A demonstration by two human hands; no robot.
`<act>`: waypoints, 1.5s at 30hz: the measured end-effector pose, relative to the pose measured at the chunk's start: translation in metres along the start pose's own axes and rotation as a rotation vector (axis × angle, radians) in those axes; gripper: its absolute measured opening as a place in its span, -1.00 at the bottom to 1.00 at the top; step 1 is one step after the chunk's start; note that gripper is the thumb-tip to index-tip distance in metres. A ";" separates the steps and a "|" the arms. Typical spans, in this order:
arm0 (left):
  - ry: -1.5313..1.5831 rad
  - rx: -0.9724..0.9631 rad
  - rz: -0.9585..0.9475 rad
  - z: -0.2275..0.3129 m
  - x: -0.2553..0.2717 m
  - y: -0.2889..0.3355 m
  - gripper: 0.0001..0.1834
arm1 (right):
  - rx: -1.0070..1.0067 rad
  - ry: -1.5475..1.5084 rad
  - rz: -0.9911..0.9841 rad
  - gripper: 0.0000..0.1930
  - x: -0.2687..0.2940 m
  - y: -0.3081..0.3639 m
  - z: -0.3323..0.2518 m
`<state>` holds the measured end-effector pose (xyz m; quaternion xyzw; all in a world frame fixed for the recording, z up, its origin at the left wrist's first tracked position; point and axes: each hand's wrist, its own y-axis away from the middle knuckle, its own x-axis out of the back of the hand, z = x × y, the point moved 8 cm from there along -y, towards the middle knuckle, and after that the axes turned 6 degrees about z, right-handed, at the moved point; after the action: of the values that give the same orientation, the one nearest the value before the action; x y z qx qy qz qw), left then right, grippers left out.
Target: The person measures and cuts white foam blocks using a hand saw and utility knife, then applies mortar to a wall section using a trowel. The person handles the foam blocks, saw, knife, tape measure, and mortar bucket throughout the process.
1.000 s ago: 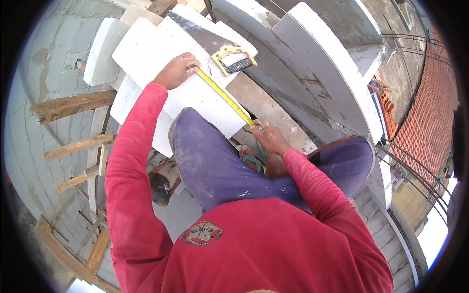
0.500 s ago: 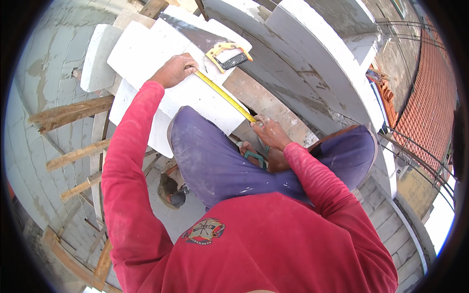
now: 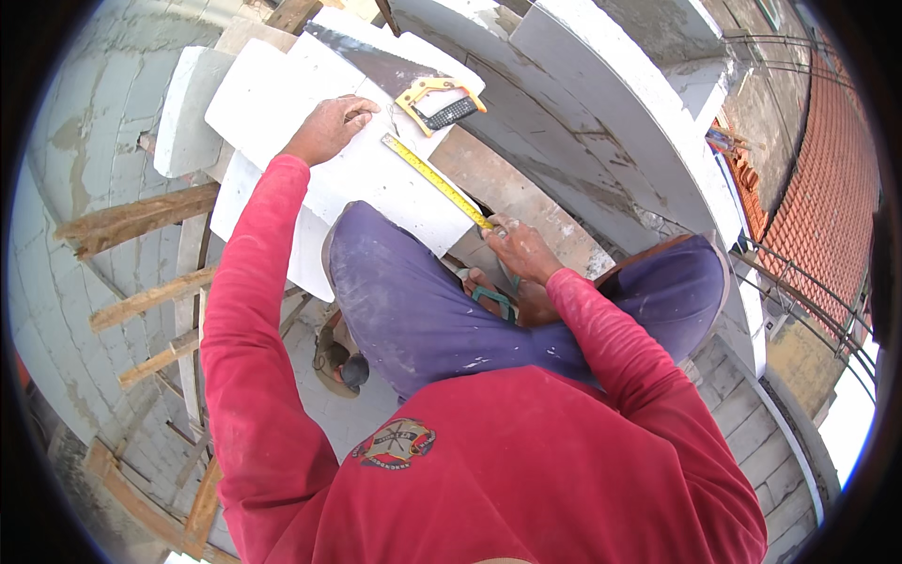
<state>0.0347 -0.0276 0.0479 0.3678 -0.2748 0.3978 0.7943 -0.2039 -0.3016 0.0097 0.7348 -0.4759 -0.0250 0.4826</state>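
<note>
A yellow tape measure (image 3: 434, 180) stretches over a white block (image 3: 362, 183) in front of my knees. My right hand (image 3: 519, 246) grips its near end, with the case hidden by the fingers. The far tip of the blade lies free on the block. Just left of that tip is my left hand (image 3: 324, 130), above the block, thumb and fingers closed together. Whatever is pinched there, if anything, is too small to name. Beyond my left hand, a handsaw (image 3: 385, 70) with a yellow and black handle rests on the white blocks.
A worn plank (image 3: 517, 202) runs beside the blocks, along a grey-white block wall (image 3: 620, 122) on the right. Wooden beams (image 3: 136, 218) stick out at the left. Far below, a person (image 3: 338, 362) is on the lower floor. Steel bars (image 3: 799, 282) project at the right.
My left hand has let go of the tape's end and moved slightly left. The blade's tip has drawn back a little toward my right hand, which stays almost in place.
</note>
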 end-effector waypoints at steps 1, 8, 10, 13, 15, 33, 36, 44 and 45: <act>-0.002 0.026 0.000 0.000 0.004 0.001 -0.73 | -0.002 0.003 0.006 -0.42 0.000 0.000 0.001; -0.018 -0.114 -0.127 0.017 -0.025 0.007 -0.76 | 0.024 0.006 0.011 -0.43 0.000 0.000 0.001; -0.003 -0.138 -0.110 0.020 -0.032 0.008 -0.78 | 0.042 0.012 0.031 -0.43 -0.002 -0.002 0.004; -0.038 -0.148 -0.148 0.021 -0.034 0.005 -0.81 | 0.052 0.023 0.037 -0.43 -0.003 -0.003 0.006; -0.056 -0.146 -0.153 0.023 -0.035 0.005 -0.83 | 0.036 0.018 0.026 -0.43 -0.002 -0.001 0.005; -0.036 -0.163 -0.151 0.027 -0.035 0.000 -0.81 | 0.048 0.038 0.048 -0.42 -0.006 -0.005 0.013; -0.011 -0.166 -0.142 0.025 -0.034 0.001 -0.80 | -0.066 0.029 -0.018 -0.43 0.000 0.001 0.004; -0.029 -0.172 -0.191 0.023 -0.036 -0.003 -0.79 | -0.062 0.026 -0.023 -0.44 -0.002 0.001 0.007; -0.048 -0.168 -0.198 0.024 -0.035 0.000 -0.80 | -0.070 0.028 -0.024 -0.45 -0.003 0.002 0.008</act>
<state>0.0127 -0.0615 0.0361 0.3347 -0.2886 0.2839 0.8510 -0.2109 -0.3049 0.0050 0.7235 -0.4592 -0.0370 0.5142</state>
